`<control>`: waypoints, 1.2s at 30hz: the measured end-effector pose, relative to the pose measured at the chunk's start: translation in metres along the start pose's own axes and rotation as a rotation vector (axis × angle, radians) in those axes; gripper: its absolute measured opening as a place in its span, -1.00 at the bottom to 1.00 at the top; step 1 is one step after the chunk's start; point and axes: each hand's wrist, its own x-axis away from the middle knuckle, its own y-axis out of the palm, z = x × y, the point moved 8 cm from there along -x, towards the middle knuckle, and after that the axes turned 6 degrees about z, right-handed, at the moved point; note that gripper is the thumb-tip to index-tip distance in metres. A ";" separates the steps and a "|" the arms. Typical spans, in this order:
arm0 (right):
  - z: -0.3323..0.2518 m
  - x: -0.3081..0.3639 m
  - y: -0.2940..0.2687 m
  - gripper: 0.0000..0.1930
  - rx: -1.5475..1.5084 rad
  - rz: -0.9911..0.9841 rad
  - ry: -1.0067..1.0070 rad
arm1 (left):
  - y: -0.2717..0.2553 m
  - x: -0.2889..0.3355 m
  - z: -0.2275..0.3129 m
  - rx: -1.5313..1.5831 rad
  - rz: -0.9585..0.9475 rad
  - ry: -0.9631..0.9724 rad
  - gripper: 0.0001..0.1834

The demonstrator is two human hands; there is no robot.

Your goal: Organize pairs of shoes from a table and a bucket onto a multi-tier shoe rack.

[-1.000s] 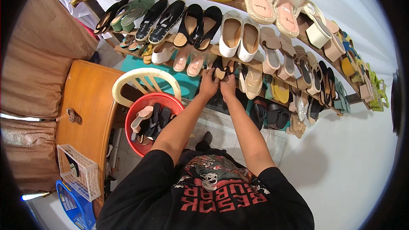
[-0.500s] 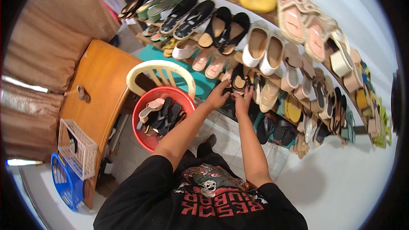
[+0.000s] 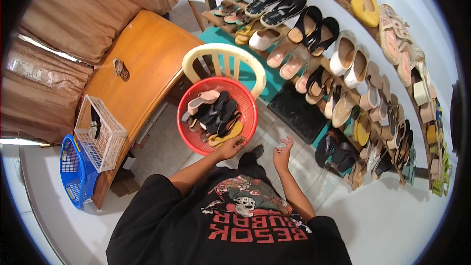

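My left hand (image 3: 231, 148) is at the near right rim of a red plastic basket (image 3: 184, 133), its fingers loosely bent and apart. Just beyond its fingers, a yellow sandal (image 3: 232, 133) lies in the basket on top of several black shoes (image 3: 219, 111). A pale pink and grey sandal (image 3: 204, 98) rests at the basket's far side. To the right of the basket, my right hand (image 3: 282, 154) hangs in the air with fingers spread and nothing in it. The basket stands on a cream chair (image 3: 259, 79), whose curved back rises behind it.
Tiered wooden racks full of women's shoes (image 3: 304, 24) curve along the far and right side. A dark mat (image 3: 296, 109) lies before them. On the left are a wooden table (image 3: 147, 54) with one brown shoe (image 3: 120, 69), a white wire basket (image 3: 104, 139) and a blue basket (image 3: 78, 172).
Both my hands have come back from the shoe rack toward my body, the left to the basket rim. My view has turned left. The yellow sandal now shows in the basket.
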 end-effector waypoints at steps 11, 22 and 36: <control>0.016 0.152 0.152 -0.77 -0.058 -0.531 0.135 | -0.090 0.124 -0.101 0.179 0.164 -0.051 -0.69; -0.009 0.168 0.186 -0.77 -0.122 -0.510 0.236 | -0.152 0.160 -0.130 0.233 0.335 -0.144 -0.66; 0.012 0.092 0.203 -0.83 0.024 -0.659 0.225 | -0.124 0.091 -0.175 0.323 0.432 -0.413 -0.64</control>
